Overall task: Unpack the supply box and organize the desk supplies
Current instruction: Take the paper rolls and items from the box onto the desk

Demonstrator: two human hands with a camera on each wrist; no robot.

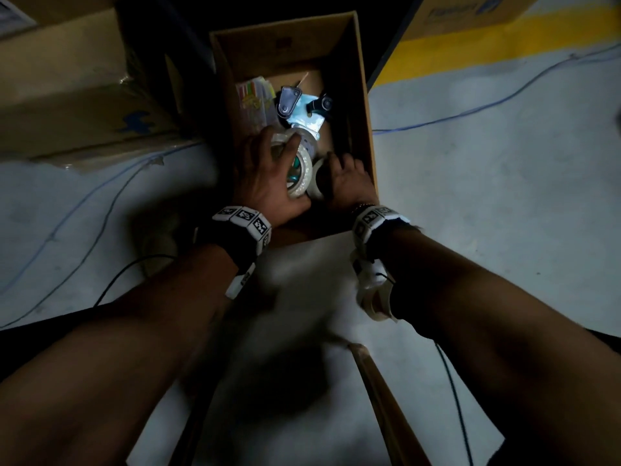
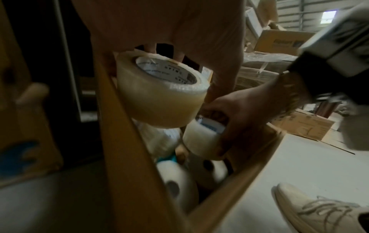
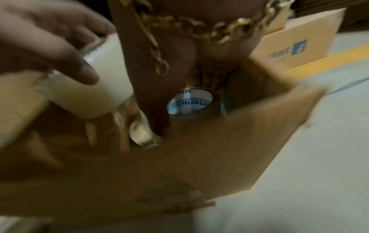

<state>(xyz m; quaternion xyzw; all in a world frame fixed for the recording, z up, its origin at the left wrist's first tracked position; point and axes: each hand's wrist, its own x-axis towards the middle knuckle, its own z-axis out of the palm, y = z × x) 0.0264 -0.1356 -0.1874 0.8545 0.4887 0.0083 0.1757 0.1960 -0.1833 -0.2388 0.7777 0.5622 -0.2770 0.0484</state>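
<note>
An open cardboard supply box (image 1: 364, 105) stands on the floor with both my hands inside it. My left hand (image 1: 265, 173) grips a large clear tape roll (image 1: 300, 169), seen close up as the same tape roll (image 2: 159, 91), lifted near the box's left wall. To its right, my right hand (image 1: 346, 179) curls round a smaller tape roll (image 2: 201, 138) with a blue and white core (image 3: 189, 102). Two more white rolls (image 2: 177, 186) lie at the bottom. Farther back in the box are a blue tape dispenser (image 1: 304, 105) and a pack of coloured sticky notes (image 1: 253, 102).
Other cardboard boxes (image 1: 77, 85) stand to the left and at the back right. A blue cable (image 1: 470, 112) runs over the grey floor, near a yellow floor stripe (image 1: 487, 45). A white sheet (image 1: 302, 297) lies in front of the box. My shoe (image 2: 319, 212) is beside it.
</note>
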